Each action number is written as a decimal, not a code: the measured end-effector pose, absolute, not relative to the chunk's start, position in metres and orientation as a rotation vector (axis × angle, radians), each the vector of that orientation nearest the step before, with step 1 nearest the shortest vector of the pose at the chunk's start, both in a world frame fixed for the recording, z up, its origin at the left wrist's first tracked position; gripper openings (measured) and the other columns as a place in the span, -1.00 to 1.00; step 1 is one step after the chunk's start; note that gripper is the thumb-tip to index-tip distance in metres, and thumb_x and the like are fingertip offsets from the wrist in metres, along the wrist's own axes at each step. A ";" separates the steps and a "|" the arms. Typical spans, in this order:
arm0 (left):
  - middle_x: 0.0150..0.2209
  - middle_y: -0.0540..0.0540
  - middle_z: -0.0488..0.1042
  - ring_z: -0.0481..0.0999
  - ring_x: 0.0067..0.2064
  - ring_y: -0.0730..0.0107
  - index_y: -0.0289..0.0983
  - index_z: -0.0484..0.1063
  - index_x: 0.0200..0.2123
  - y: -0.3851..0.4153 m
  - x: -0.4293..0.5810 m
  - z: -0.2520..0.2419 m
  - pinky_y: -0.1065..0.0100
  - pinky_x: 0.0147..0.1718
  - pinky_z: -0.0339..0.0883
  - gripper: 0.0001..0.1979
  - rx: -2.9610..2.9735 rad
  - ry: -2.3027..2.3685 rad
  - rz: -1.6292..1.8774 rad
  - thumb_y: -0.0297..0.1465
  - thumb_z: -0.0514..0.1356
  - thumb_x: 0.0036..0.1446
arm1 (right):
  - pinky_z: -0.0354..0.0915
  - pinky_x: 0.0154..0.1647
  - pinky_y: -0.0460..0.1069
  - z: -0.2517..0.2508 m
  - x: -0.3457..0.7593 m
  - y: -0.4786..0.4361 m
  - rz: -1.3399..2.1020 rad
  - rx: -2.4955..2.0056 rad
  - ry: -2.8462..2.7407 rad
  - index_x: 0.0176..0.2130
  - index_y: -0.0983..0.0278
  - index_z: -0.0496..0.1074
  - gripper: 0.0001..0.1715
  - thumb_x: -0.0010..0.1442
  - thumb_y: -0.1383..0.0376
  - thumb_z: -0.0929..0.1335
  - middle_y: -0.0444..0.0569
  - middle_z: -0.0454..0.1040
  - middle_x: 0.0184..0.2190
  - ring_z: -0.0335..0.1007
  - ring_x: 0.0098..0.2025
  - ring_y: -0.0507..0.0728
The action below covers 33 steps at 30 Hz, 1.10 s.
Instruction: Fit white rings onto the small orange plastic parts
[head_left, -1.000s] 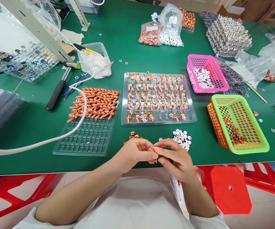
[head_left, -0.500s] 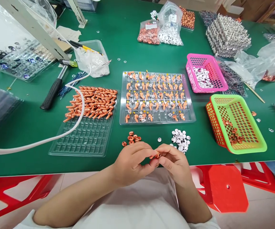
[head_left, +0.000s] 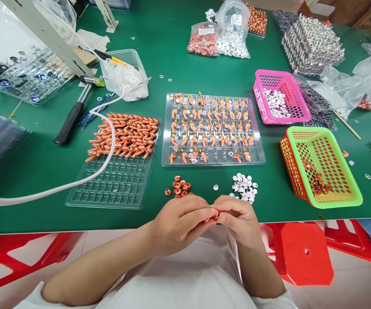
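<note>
A small copper-coloured piece (head_left: 216,214) is held just past the near edge of the bench (head_left: 159,51), mostly hidden by the fingers around it. It is gripped from one side by the fingers of the left hand (head_left: 180,221) and from the other by those of the right hand (head_left: 239,221), the fingertips brought close together. Whether one part or two is held cannot be told. For good handling, it seems best that the piece be kept steady in one pinch while pressure is applied squarely by the other, and that its dark opening be left uncovered so alignment can be checked.

Beyond the left hand, copper-coloured caps (head_left: 178,184) are partly screened by the knuckles; they could be scattered by a careless wrist. Behind the right hand, white discs (head_left: 245,187) are heaped, with a lone disc (head_left: 215,187) set apart.

Farther back, curved orange pieces are laid out in a clear tray (head_left: 254,128). To its left, a part-filled tray (head_left: 114,184) is crossed by a white hose (head_left: 11,200), by which access might be hindered. On the right, copper-coloured parts are contained in a green basket (head_left: 339,205).
</note>
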<state>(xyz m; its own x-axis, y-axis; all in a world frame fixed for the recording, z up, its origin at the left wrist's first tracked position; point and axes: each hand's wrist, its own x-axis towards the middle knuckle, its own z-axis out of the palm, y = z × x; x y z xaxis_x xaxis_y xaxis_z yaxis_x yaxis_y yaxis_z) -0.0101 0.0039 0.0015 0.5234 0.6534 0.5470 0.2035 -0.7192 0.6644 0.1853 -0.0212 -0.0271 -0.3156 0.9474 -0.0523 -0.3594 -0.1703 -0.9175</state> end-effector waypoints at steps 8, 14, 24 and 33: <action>-0.30 -0.14 0.62 0.61 -0.29 0.34 -0.24 0.39 0.02 0.005 -0.013 0.001 0.32 -0.26 0.54 -0.69 2.190 0.693 1.122 -0.59 0.11 0.24 | 0.53 -0.37 -0.02 -0.029 0.179 -0.023 1.578 -0.825 -1.103 -0.09 0.13 0.60 -0.76 0.20 0.31 0.47 -0.04 0.55 -0.31 0.54 -0.38 0.05; -0.35 -0.15 0.62 0.60 -0.33 0.33 -0.30 0.39 0.02 0.003 -0.013 0.002 0.32 -0.28 0.54 -0.68 2.223 0.673 1.153 -0.62 0.13 0.21 | 0.53 -0.40 -0.01 -0.034 0.177 -0.026 1.664 -0.774 -1.048 -0.09 0.14 0.59 -0.76 0.19 0.28 0.47 -0.06 0.51 -0.31 0.52 -0.41 0.04; -0.32 -0.12 0.64 0.61 -0.31 0.35 -0.21 0.39 0.07 -0.003 -0.012 -0.002 0.35 -0.32 0.52 -0.64 2.123 0.735 1.187 -0.59 0.13 0.24 | 0.41 -0.43 -0.01 -0.027 0.172 -0.028 1.253 -0.925 -1.322 -0.15 0.20 0.56 -0.83 0.28 0.21 0.39 -0.03 0.54 -0.42 0.44 -0.40 0.09; -0.34 -0.12 0.67 0.65 -0.33 0.32 -0.23 0.60 -0.23 -0.003 -0.013 0.009 0.40 -0.29 0.53 -0.89 1.633 0.904 0.990 -0.45 0.33 0.13 | 0.41 -0.40 -0.02 -0.015 0.181 -0.023 0.807 -0.978 -1.772 0.00 0.22 0.44 -0.76 0.34 0.33 0.31 0.01 0.53 -0.32 0.45 -0.33 0.10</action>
